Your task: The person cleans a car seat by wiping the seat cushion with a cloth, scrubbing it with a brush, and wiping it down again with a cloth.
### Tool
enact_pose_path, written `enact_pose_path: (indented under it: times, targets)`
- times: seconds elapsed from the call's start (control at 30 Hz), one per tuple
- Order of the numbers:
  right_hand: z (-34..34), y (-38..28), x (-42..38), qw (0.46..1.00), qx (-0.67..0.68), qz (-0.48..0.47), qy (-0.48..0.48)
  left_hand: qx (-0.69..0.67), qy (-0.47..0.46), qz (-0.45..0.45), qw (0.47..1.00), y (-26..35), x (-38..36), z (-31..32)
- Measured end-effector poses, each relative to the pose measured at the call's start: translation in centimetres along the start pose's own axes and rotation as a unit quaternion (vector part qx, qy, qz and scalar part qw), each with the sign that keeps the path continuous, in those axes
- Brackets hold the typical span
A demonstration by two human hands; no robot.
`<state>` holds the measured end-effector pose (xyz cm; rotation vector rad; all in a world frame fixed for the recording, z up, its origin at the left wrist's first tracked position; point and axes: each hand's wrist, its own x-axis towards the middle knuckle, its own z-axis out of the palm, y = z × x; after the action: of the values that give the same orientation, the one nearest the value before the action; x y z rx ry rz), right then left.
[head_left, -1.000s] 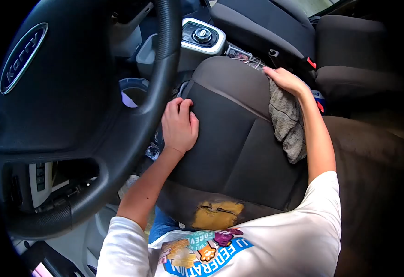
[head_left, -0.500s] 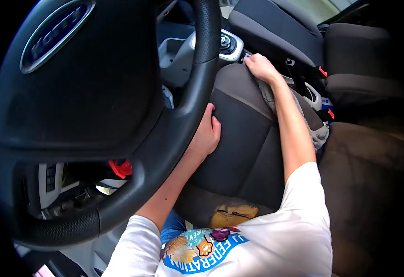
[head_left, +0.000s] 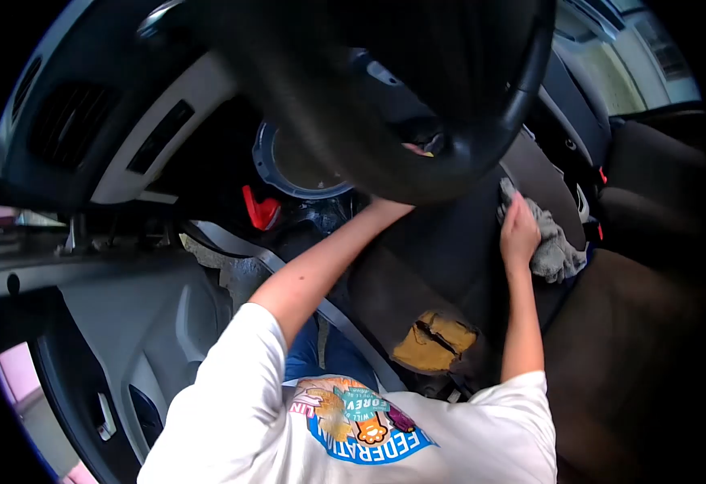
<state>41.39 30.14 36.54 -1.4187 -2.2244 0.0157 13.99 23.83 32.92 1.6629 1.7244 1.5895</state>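
Note:
My right hand [head_left: 521,234] is closed on a grey cloth [head_left: 556,254] at the side of the dark car seat [head_left: 458,242]. Part of the cloth shows beyond my fingers, and a bunched end lies beside the hand. My left hand [head_left: 395,210] reaches under the steering wheel [head_left: 417,181], which hides most of it. A bit of skin and a small yellowish spot show through the wheel's gap, too little to make out any grip. Near the seat's back, the cover is torn over yellow foam [head_left: 435,340].
In the footwell stands a round tub [head_left: 303,194] with a blue-grey rim. Close by is a red lever [head_left: 260,210]. The door panel [head_left: 151,315] is at the left, with a grey belt strap [head_left: 353,331] across the seat. Red buckles [head_left: 600,232] sit at the right.
The view has swung left, bringing the tub and door into sight. My right hand has drawn back from the seat's front corner onto the cloth. The left hand has gone behind the steering wheel.

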Motion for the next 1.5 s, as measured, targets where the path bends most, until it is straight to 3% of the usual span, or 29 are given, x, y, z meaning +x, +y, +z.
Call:
enact_pose_path:
  times: [0.07, 0.13, 0.2, 0.23, 0.27, 0.33, 0.37, 0.4, 0.47, 0.6, 0.67, 0.8, 0.83, 0.87, 1.03, 1.13, 1.2, 1.27, 1.33, 1.37, 1.4, 1.43, 1.5]
  targets:
    - [-0.5, -0.6, -2.8, 1.0, 0.007, 0.004, 0.02, 0.166, -0.024, -0.132, 0.977, -8.5, -3.9, -0.8]
    - [0.4, -1.3, -4.7, 0.997, 0.017, -0.022, 0.072, 0.157, 0.009, -0.219, 0.963, -12.3, -5.5, -3.7]
    - [1.8, -1.8, -5.9, 0.995, -0.004, -0.026, 0.095, 0.141, -0.061, -0.357, 0.921, -16.2, -5.6, -5.0]
    - [2.3, -1.9, -6.0, 0.992, -0.022, -0.023, 0.118, 0.177, -0.119, -0.395, 0.894, -18.6, -5.5, -4.8]
    - [2.6, -1.9, -6.1, 0.992, -0.032, -0.026, 0.122, 0.168, -0.12, -0.391, 0.897, -21.2, -5.3, -4.1]
    - [2.4, -1.8, -6.4, 0.992, -0.057, -0.023, 0.106, 0.241, -0.157, -0.448, 0.846, -25.7, -5.4, -2.1]
    - [2.4, -2.3, -6.4, 0.994, -0.026, -0.02, 0.108, 0.207, -0.183, -0.465, 0.841, -25.7, -4.5, -3.1]
    - [2.1, -2.4, -6.6, 0.993, -0.056, 0.003, 0.099, 0.162, -0.229, -0.466, 0.839, -25.0, -3.2, -3.2]
    - [2.8, -2.1, -7.1, 0.991, -0.065, -0.019, 0.112, 0.209, -0.103, -0.43, 0.872, -28.7, -3.0, 0.1]
    - [2.5, -2.0, -7.1, 0.991, -0.07, -0.025, 0.112, 0.334, -0.108, -0.351, 0.868, -30.3, -3.3, 1.9]
    - [2.6, -2.0, -6.8, 0.989, -0.078, -0.034, 0.117, 0.308, -0.157, -0.364, 0.865, -30.7, -3.2, 1.8]
    - [3.0, -1.6, -7.3, 0.99, -0.061, -0.025, 0.125, 0.312, -0.123, -0.321, 0.886, -34.6, -4.5, 3.0]
    - [3.0, -1.5, -7.3, 0.991, -0.055, -0.02, 0.123, 0.263, -0.088, -0.382, 0.881, -35.1, -4.0, 3.0]
    - [3.0, -1.5, -7.3, 0.991, -0.05, -0.016, 0.12, 0.361, -0.064, -0.272, 0.89, -35.5, -4.5, 2.9]
    - [3.2, -0.9, -7.4, 0.991, -0.05, -0.03, 0.123, 0.361, -0.186, -0.324, 0.855, -38.4, -4.6, 2.4]
    - [2.9, -0.5, -7.7, 0.993, -0.055, 0.003, 0.107, 0.31, -0.132, -0.354, 0.872, -39.5, -5.4, 2.7]
    - [3.0, -0.1, -7.9, 0.994, -0.049, 0.022, 0.099, 0.239, -0.165, -0.288, 0.912, -34.0, -3.4, -0.7]
    - [3.1, 1.4, -8.3, 0.989, -0.057, 0.042, 0.131, 0.221, -0.047, -0.234, 0.946, -30.4, -3.0, -2.3]
    - [2.9, 1.8, -8.2, 0.988, -0.071, 0.065, 0.124, 0.38, -0.14, -0.133, 0.905, -28.5, -2.8, -4.3]
    - [2.7, 1.8, -8.5, 0.985, -0.08, 0.093, 0.123, 0.457, -0.158, -0.076, 0.872, -31.4, -3.0, -3.6]
    - [2.8, 1.7, -8.1, 0.987, -0.087, 0.084, 0.108, 0.364, -0.263, -0.198, 0.871, -30.8, -3.1, -4.5]
    - [2.8, 1.5, -8.1, 0.987, -0.079, 0.077, 0.118, 0.168, -0.16, -0.331, 0.915, -25.0, -2.0, -7.3]
    - [2.9, 0.9, -8.2, 0.987, -0.085, 0.051, 0.127, -0.05, -0.09, -0.341, 0.934, -20.7, -0.9, -9.8]
